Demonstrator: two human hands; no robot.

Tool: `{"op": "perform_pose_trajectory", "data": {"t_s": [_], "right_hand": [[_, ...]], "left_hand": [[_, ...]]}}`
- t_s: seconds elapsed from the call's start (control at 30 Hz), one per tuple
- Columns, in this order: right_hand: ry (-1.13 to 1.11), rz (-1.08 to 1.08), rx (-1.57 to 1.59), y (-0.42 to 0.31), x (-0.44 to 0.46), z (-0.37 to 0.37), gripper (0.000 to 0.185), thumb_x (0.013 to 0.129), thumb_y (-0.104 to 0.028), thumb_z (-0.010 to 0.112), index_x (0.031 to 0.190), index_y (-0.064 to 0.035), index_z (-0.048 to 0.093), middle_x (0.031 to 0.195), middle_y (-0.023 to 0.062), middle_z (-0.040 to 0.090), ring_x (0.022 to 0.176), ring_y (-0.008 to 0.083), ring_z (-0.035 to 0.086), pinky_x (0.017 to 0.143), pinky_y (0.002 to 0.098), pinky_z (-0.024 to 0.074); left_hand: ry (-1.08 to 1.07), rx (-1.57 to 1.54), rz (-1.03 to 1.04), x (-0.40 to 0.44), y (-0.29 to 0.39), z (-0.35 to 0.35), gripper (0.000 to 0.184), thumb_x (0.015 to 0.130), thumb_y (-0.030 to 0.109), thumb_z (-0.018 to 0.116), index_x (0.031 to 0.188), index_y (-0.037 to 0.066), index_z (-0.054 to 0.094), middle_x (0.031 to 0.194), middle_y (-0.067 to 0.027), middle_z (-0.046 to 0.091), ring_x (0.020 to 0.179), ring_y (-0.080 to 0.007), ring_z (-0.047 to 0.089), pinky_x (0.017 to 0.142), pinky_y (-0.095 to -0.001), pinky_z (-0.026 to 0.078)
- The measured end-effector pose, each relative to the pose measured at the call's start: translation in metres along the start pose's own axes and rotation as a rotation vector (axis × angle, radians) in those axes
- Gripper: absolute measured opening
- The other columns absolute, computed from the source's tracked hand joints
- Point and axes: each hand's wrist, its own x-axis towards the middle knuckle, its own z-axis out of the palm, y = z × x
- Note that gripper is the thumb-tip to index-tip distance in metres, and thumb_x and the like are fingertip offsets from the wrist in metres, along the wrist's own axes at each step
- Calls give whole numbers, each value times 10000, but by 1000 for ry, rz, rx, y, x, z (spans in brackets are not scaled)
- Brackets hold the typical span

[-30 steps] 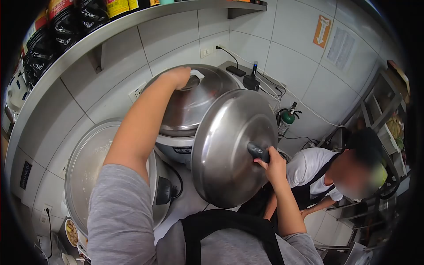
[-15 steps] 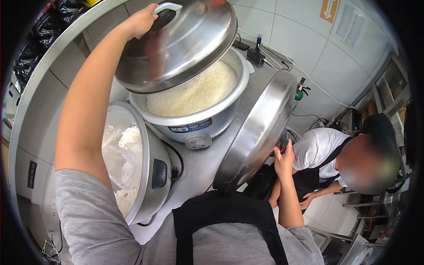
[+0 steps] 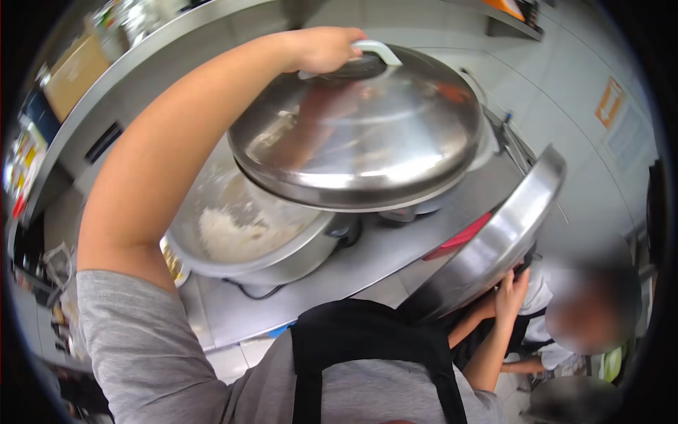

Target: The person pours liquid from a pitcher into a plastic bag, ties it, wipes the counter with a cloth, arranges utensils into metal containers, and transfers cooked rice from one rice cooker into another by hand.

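Note:
My left hand (image 3: 326,49) is closed around the handle of a large domed steel lid (image 3: 381,134). That lid covers the mouth of the rear rice cooker (image 3: 487,145); whether it rests on the rim or hovers over it I cannot tell. In front and to the left stands a second rice cooker (image 3: 282,265), uncovered, with white rice (image 3: 240,233) inside. On the right, my right hand (image 3: 510,300) grips another steel lid (image 3: 491,240) from its far side, the lid tipped up on edge. Its handle is mostly hidden.
Both cookers stand on a steel counter (image 3: 360,272). A red item (image 3: 459,237) shows behind the tipped lid. At the right, close to my right hand, is a co-worker in a white shirt (image 3: 538,286). A cardboard box (image 3: 76,74) sits on the upper left shelf.
The lid in my left hand has come over the rear cooker, hiding the rice that showed there. My view has turned, and the red item has come into sight.

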Motion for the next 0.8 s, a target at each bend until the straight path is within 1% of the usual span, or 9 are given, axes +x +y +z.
{"op": "perform_pose_trajectory", "data": {"t_s": [0.1, 0.3, 0.33, 0.47, 0.6, 0.67, 0.7, 0.77, 0.8], "right_hand": [[-30, -61, -118, -26, -9, 0, 403, 924, -154, 567, 1264, 34, 461, 1069, 164, 619, 983, 233, 574, 886, 328, 435], [-183, -173, 1, -100, -25, 19, 403, 953, -196, 563, 1278, 18, 460, 1084, 113, 585, 997, 188, 529, 900, 295, 413], [-136, -200, -43, -123, -33, 29, 344, 968, -218, 545, 1196, 36, 502, 1030, 87, 587, 940, 163, 526, 870, 271, 414], [-150, -242, -250, -164, -44, 52, 563, 948, -361, 561, 1306, 60, 453, 1244, 196, 571, 1101, 255, 550, 954, 324, 398], [-270, -322, -180, -207, -48, 100, 578, 932, -366, 587, 1305, 56, 457, 1267, 197, 562, 1123, 249, 543, 963, 331, 395], [-108, -579, -219, -209, -51, 101, 530, 917, -288, 632, 1284, 54, 461, 1099, 143, 593, 964, 205, 536, 886, 295, 415], [-110, -576, -200, -215, -57, 102, 530, 917, -288, 632, 1284, 54, 461, 1099, 143, 593, 964, 205, 536, 886, 295, 415], [-385, -473, -122, -235, -60, 95, 491, 890, -215, 669, 1237, 69, 469, 1021, 111, 566, 915, 179, 501, 861, 260, 398], [-377, -464, -111, -242, -63, 95, 491, 890, -215, 669, 1237, 69, 469, 1021, 111, 566, 915, 179, 501, 861, 260, 398]], "left_hand": [[-5, 53, 11, -69, -23, -5, 369, 999, 232, 406, 1326, 65, 444, 1228, -186, 559, 1148, -291, 521, 975, -391, 391], [-23, 39, -147, -230, -47, -23, 390, 996, 225, 400, 1354, 71, 412, 1249, -198, 541, 1172, -337, 499, 981, -418, 382], [-10, 32, -200, -257, -53, -28, 390, 996, 225, 400, 1354, 71, 412, 1249, -198, 541, 1172, -337, 499, 981, -418, 382], [12, 43, -319, -352, -70, -41, 387, 994, 221, 397, 1354, 78, 412, 1244, -188, 547, 1162, -332, 504, 979, -417, 380], [31, 50, -487, -437, -100, -67, 387, 992, 215, 398, 1360, 97, 411, 1250, -179, 548, 1166, -313, 506, 978, -406, 383], [66, 37, -647, -486, -71, -76, 386, 988, 216, 409, 1358, 108, 420, 1248, -166, 552, 1163, -299, 510, 978, -395, 388], [104, 58, -661, -513, -79, -74, 385, 982, 213, 424, 1353, 113, 432, 1243, -152, 556, 1158, -281, 515, 981, -379, 391], [195, 134, -565, -572, -113, -61, 381, 968, 202, 456, 1341, 120, 459, 1231, -122, 564, 1147, -243, 524, 987, -344, 396], [211, 27, -670, -596, -109, -60, 379, 962, 181, 466, 1334, 109, 469, 1231, -113, 564, 1147, -230, 521, 995, -330, 388]]}}
